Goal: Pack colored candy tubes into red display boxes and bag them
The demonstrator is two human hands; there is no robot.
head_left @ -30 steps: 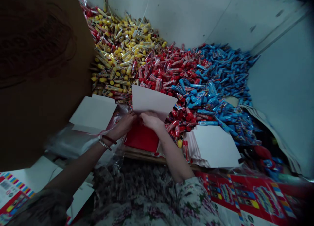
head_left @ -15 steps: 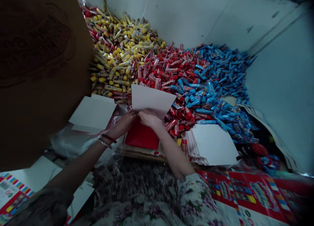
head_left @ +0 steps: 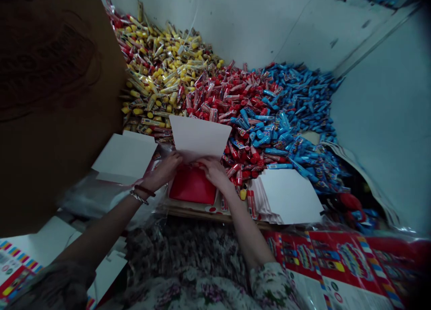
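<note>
Before me is a small cardboard box (head_left: 191, 184) showing a smooth red face, with a white flap (head_left: 201, 136) raised at its far side. My left hand (head_left: 170, 165) is at the far left corner, fingers bent and closed on the box's edge. Along the fold below the flap lies my right hand (head_left: 214, 172), its fingers curled and closed on the edge there. Both hands are now a little apart. The fingertips are partly hidden and blurred, so the exact grip is hard to see.
Behind the box rise heaps of wrapped yellow (head_left: 168, 72), red (head_left: 232, 94) and blue tubes (head_left: 303, 94). White cardboard pieces lie left (head_left: 124, 157) and right (head_left: 289, 195). A large brown carton (head_left: 60, 121) blocks the left side. Printed red packaging (head_left: 340, 265) lies at lower right.
My hands were close together at the fold; the right hand has moved right, away from the left. The whole view has shifted slightly.
</note>
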